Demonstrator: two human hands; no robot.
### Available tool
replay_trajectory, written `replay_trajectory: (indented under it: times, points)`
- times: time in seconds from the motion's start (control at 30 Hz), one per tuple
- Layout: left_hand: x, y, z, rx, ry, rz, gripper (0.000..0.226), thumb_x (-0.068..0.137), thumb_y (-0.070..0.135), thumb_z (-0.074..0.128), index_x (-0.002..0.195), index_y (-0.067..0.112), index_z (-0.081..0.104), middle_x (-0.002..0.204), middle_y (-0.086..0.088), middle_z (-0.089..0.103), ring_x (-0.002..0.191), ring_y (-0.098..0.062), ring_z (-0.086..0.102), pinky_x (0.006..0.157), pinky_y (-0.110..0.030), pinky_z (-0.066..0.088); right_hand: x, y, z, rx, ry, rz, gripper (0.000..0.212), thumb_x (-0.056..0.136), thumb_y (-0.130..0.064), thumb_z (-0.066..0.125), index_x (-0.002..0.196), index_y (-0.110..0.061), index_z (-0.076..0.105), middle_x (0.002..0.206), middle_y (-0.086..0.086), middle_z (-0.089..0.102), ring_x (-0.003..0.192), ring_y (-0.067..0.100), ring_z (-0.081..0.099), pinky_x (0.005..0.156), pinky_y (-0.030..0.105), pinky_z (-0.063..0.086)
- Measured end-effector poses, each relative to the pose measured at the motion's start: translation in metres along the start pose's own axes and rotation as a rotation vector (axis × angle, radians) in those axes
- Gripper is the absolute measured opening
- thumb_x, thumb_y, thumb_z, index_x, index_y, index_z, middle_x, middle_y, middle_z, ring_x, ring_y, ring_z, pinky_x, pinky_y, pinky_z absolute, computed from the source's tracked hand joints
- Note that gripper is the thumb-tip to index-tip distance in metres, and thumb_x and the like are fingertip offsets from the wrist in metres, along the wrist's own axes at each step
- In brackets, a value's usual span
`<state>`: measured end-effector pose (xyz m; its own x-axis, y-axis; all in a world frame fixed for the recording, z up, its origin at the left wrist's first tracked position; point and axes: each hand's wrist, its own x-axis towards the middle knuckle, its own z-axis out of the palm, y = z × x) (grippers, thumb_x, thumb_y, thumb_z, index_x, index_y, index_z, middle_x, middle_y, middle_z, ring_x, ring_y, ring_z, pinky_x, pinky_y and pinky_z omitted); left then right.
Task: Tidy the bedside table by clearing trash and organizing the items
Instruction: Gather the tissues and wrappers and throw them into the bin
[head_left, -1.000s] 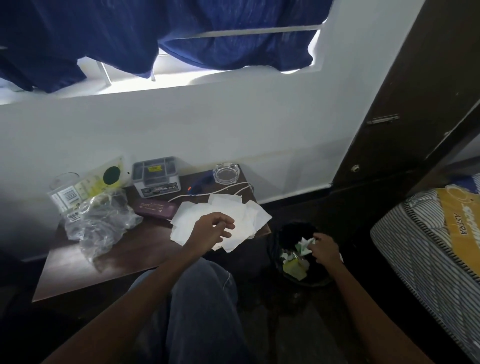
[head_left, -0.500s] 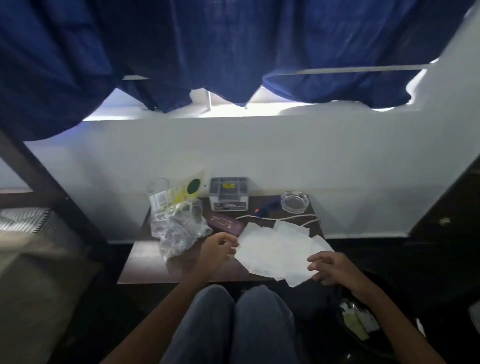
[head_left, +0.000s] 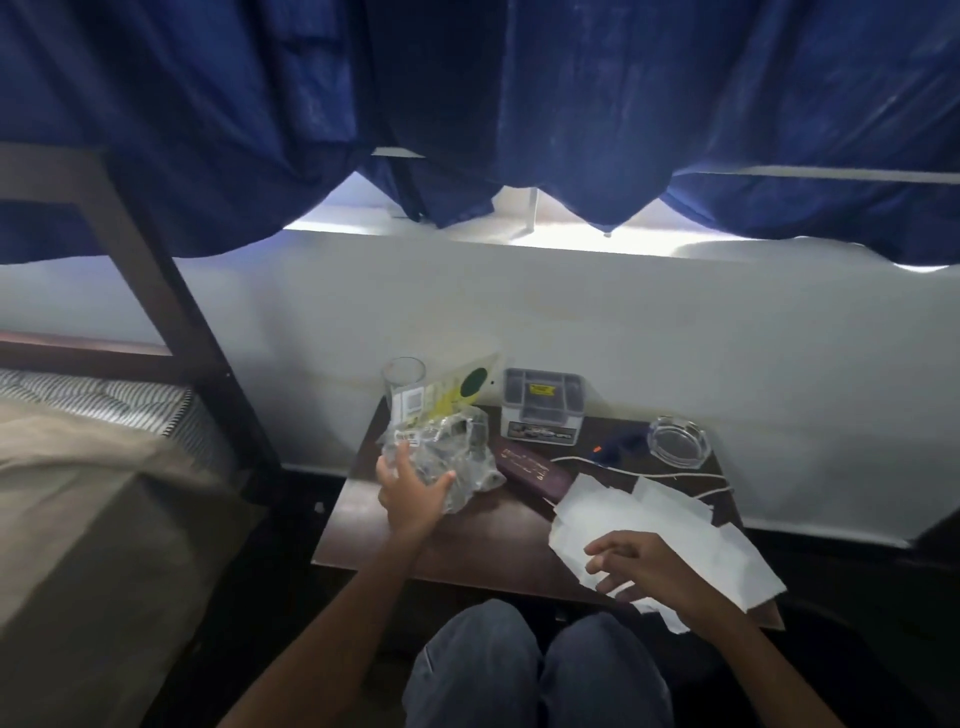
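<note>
Free room on the table (head_left: 395, 545): near-left and centre strip

The far edge is blocked by a glass (head_left: 402, 379), box (head_left: 543, 410) and ashtray (head_left: 678, 439). The left is filled by crumpled plastic (head_left: 447, 457), the right by papers (head_left: 670, 535); a case (head_left: 530, 467) and cord (head_left: 649, 475) lie between. The near-left surface is left bare.

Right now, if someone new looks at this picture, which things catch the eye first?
The left hand closing on the crumpled clear plastic bag at the table's left. Next, the white papers spread over the right front corner under the open right hand. Behind, a glass ashtray sits near the wall.
</note>
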<state>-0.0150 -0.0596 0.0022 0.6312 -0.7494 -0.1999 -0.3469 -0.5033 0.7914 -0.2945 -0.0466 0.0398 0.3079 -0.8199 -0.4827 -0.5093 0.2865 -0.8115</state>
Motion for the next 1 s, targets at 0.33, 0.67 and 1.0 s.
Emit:
replay_trajectory:
  times: [0.33, 0.67, 1.0]
  points:
    - [-0.013, -0.025, 0.002, -0.125, -0.143, -0.138, 0.049, 0.082, 0.029, 0.067, 0.126, 0.011, 0.051, 0.129, -0.017, 0.044, 0.104, -0.032, 0.056, 0.088, -0.038, 0.050, -0.005, -0.002, 0.011, -0.010, 0.004, 0.015, 0.013, 0.085, -0.007, 0.058, 0.094, -0.011, 0.067, 0.094, 0.012, 0.072, 0.072, 0.019, 0.066, 0.063, 0.025, 0.049]
    - [-0.050, -0.027, -0.007, -0.232, -0.336, -0.094, 0.041, 0.081, 0.019, 0.068, 0.117, 0.002, 0.056, 0.105, -0.008, 0.061, 0.090, -0.023, 0.060, 0.074, -0.036, 0.052, -0.020, -0.009, 0.021, 0.072, -0.006, -0.022, 0.013, 0.086, -0.008, 0.058, 0.096, -0.012, 0.067, 0.095, 0.011, 0.071, 0.075, 0.018, 0.064, 0.063, 0.023, 0.049]
    - [-0.076, 0.009, -0.011, -0.314, -0.600, 0.002, 0.046, 0.082, 0.014, 0.069, 0.122, 0.006, 0.047, 0.093, -0.012, 0.064, 0.075, -0.022, 0.066, 0.076, -0.038, 0.054, -0.039, -0.019, 0.010, 0.022, -0.005, -0.334, 0.102, 0.071, -0.003, 0.076, 0.131, -0.064, 0.020, 0.154, -0.022, 0.003, 0.132, 0.020, 0.037, 0.086, 0.028, 0.051]
